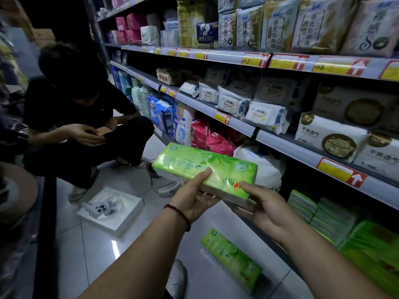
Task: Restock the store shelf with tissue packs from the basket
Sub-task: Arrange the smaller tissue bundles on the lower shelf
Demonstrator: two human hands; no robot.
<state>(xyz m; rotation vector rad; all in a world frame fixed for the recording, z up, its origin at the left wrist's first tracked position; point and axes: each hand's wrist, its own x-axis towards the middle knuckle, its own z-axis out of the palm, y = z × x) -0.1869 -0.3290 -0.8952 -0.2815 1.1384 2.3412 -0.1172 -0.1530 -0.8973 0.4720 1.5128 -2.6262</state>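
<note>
Left hand (194,201): bare forearm reached toward 1 o'clock; thumb over, fingers under tissue pack (205,167). Right hand (266,209): forearm reached toward 11 o'clock; gripped pack's 5 o'clock corner.

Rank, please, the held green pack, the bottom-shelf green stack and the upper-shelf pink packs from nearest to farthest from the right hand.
1. Held green pack: gripped by the right hand.
2. Bottom-shelf green stack: just to its right.
3. Upper-shelf pink packs: far back, upper left.
</note>
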